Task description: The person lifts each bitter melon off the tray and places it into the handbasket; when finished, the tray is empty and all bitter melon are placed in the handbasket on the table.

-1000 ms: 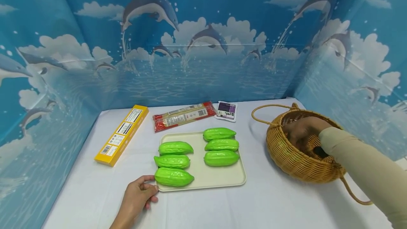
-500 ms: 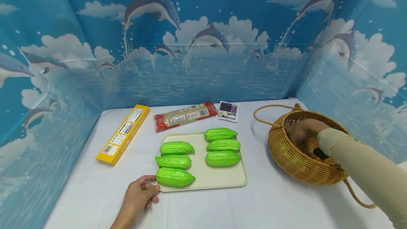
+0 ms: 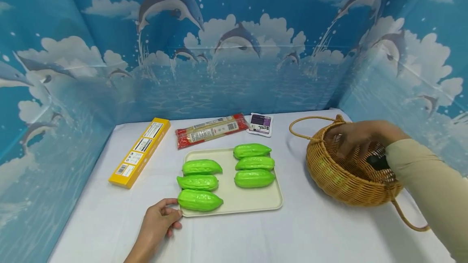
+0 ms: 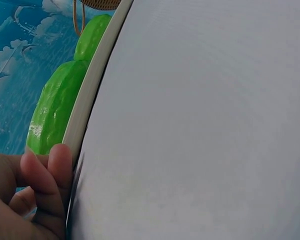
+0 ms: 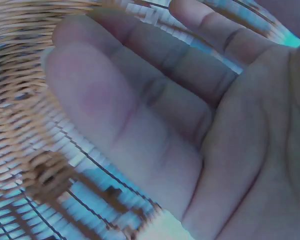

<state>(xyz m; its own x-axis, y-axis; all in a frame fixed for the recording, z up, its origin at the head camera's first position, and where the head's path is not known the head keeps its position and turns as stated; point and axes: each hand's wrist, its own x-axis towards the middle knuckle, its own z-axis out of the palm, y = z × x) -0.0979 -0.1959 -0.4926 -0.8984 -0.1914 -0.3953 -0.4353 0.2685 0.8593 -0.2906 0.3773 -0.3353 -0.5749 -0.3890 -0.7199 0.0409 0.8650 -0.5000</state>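
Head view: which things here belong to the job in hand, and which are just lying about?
Likely in the job:
tray, its corner held by the left hand
seven green fruits on it
basket, the right hand at its mouth

Apparently just lying about:
yellow box
red-ended packaging
purple-and-white packet

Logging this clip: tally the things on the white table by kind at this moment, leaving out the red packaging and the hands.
Green ridged pieces: 6
Tray: 1
Wicker basket: 1
Yellow box: 1
Purple-and-white packet: 1
Total: 10
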